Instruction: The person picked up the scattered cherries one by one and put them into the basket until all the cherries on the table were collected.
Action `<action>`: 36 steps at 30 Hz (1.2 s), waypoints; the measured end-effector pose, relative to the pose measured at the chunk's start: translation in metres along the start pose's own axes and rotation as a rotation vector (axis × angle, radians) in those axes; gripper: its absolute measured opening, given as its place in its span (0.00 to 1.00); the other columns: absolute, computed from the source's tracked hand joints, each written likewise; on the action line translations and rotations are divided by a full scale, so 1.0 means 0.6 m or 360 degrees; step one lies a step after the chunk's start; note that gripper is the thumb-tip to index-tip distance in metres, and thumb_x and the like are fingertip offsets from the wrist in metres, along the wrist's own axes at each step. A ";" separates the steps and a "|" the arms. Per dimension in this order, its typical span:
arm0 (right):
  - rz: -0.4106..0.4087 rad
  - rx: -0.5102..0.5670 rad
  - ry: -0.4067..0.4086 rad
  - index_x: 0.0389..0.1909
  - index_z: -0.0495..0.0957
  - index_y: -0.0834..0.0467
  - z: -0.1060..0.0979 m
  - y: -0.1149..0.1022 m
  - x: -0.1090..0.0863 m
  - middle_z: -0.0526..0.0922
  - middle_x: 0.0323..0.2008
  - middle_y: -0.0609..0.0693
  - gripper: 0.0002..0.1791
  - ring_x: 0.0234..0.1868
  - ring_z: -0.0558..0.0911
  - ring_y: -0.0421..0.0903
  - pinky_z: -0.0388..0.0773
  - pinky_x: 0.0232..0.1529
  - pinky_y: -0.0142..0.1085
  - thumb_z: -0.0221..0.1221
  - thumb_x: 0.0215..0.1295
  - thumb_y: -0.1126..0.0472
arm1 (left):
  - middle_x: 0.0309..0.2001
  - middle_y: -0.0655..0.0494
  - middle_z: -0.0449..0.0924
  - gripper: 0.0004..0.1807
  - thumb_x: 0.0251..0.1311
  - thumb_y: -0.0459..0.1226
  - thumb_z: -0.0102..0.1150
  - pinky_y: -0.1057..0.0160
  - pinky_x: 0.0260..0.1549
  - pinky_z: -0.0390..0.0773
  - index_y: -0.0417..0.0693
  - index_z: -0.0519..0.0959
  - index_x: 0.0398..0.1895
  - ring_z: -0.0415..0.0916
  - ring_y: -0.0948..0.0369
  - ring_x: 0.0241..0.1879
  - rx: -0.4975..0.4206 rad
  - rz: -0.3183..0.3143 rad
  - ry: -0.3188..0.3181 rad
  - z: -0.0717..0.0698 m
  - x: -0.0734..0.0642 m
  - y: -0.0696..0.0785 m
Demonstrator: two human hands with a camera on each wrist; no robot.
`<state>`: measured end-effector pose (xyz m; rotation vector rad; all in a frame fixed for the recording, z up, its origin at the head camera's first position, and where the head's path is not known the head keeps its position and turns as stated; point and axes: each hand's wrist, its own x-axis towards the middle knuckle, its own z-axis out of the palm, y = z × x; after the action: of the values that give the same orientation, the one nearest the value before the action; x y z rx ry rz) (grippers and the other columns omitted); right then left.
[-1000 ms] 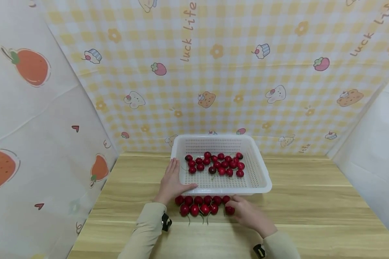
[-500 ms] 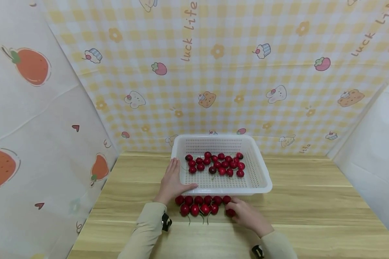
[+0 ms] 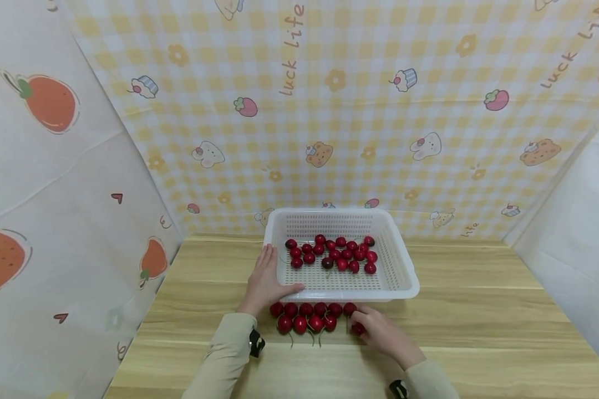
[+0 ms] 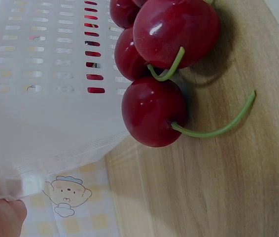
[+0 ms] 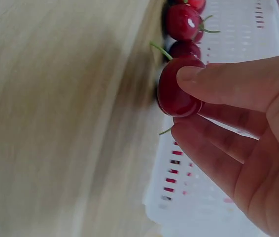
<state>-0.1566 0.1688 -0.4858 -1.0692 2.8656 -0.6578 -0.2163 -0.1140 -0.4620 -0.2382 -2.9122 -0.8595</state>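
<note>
A white plastic basket [image 3: 359, 295] with slotted walls holds several red cherries [image 3: 341, 264]. My left hand [image 3: 265, 284] rests on its front left corner, fingers straight along the left side and thumb along the front rim. In front of the basket, cherries lie in two rows, a back row [image 3: 305, 309] against the wall and a front row [image 3: 299, 324], some with green stems. My right hand [image 3: 378, 331] pinches one cherry [image 5: 179, 89] between thumb and fingers, at the right end of these rows. The fingers partly hide that cherry in the head view.
Under everything is a wood-grain table [image 3: 479, 316]. A yellow checked cloth [image 3: 359, 122] stands close behind the basket. White cloths hang at the left [image 3: 80, 183] and right [image 3: 579, 221] sides.
My right hand has shifted slightly right and toward me with the pinched cherry, away from the front row. The left hand and basket have stayed put.
</note>
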 end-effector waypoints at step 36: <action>-0.0350 -0.0057 -0.0067 0.35 0.78 0.59 -0.239 -0.023 0.164 0.77 0.35 0.49 0.13 0.37 0.77 0.44 0.78 0.38 0.34 0.64 0.47 0.72 | 0.70 0.40 0.41 0.66 0.33 0.68 0.62 0.52 0.66 0.46 0.34 0.47 0.68 0.36 0.50 0.70 -0.0018 -0.0002 -0.0045 -0.008 -0.003 0.003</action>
<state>-0.2457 0.1521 -0.3365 -1.4000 2.7587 -0.5861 -0.2139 -0.1152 -0.4574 -0.2510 -2.9344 -0.8800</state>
